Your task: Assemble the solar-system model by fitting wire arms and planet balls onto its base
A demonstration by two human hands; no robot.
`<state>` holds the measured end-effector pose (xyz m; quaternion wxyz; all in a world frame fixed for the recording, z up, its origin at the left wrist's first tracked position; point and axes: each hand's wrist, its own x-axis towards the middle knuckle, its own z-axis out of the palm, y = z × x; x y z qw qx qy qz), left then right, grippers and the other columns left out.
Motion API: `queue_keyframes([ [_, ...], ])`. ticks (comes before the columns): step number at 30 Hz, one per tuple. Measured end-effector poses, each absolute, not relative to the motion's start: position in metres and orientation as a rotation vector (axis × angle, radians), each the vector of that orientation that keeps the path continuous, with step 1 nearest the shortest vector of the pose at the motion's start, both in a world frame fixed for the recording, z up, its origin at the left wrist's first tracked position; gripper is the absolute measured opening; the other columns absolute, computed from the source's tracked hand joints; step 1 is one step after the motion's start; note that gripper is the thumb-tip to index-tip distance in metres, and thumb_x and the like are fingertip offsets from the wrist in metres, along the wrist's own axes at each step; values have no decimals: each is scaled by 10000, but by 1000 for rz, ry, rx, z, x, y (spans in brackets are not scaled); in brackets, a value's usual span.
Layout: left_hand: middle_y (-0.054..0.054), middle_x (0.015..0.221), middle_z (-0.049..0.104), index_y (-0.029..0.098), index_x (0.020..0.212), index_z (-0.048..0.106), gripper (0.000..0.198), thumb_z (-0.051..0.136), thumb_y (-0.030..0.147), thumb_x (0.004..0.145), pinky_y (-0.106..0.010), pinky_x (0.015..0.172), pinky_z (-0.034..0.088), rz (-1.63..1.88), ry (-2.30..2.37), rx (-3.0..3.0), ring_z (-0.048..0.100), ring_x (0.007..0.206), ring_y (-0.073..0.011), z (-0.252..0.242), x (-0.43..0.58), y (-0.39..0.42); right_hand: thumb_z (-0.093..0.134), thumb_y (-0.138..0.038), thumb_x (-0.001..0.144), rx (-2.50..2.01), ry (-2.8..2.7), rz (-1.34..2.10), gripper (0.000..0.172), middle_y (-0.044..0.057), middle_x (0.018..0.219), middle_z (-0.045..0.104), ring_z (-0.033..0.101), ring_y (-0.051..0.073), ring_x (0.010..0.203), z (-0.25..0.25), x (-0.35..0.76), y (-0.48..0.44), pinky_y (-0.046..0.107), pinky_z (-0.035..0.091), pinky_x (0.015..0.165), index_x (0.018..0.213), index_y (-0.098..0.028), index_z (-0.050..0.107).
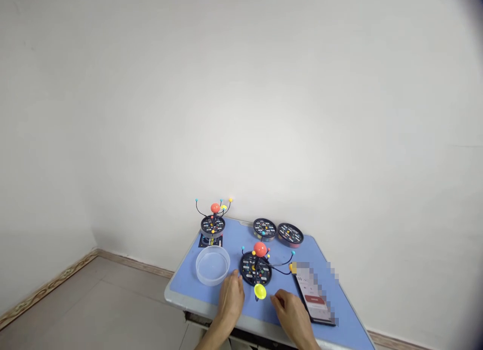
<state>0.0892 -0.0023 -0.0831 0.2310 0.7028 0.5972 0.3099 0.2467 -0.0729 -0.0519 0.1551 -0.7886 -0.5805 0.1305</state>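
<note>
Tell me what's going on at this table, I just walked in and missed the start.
A person has both bare hands on a blue table. The left hand rests beside a round black planet model with an orange ball on top; the right hand lies flat next to a phone. Neither hand grips anything. A clear bowl, a second finished model and two black discs sit farther back.
</note>
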Motion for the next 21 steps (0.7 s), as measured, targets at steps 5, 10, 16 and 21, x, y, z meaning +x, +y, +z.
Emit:
queue_keyframes([
  [5, -209, 1015, 751, 50, 1080, 708, 400, 330, 110, 966, -332, 828, 483, 697, 1698, 1958, 701, 971, -281, -75, 99, 10, 387, -291, 1002, -2401, -1490, 324, 383, 139, 927, 779, 721, 271, 907, -53, 236, -52, 286, 396, 618, 869, -175, 727],
  [10, -220, 1062, 738, 46, 1043, 702, 344, 371, 84, 960, -309, 796, 477, 573, 1727, 1958, 703, 992, -274, -64, 105, 19, 396, -354, 1000, -2476, -1419, 310, 410, 173, 985, 768, 713, 314, 972, -51, 230, -39, 322, 450, 676, 920, -146, 741],
  [16, -231, 1086, 729, 19, 1141, 643, 304, 415, 52, 942, -315, 797, 491, 499, 1765, 1939, 697, 1034, -283, -54, 111, 20, 412, -307, 991, -2515, -1413, 306, 382, 193, 994, 761, 710, 324, 992, -48, 226, -34, 340, 478, 723, 961, -110, 739],
  [21, -247, 1102, 719, 15, 1164, 633, 316, 442, 13, 912, -328, 820, 500, 478, 1808, 1931, 689, 1059, -299, -47, 114, 18, 416, -301, 985, -2518, -1418, 327, 375, 194, 1005, 759, 712, 326, 989, -45, 228, -36, 344, 490, 718, 969, -105, 735],
])
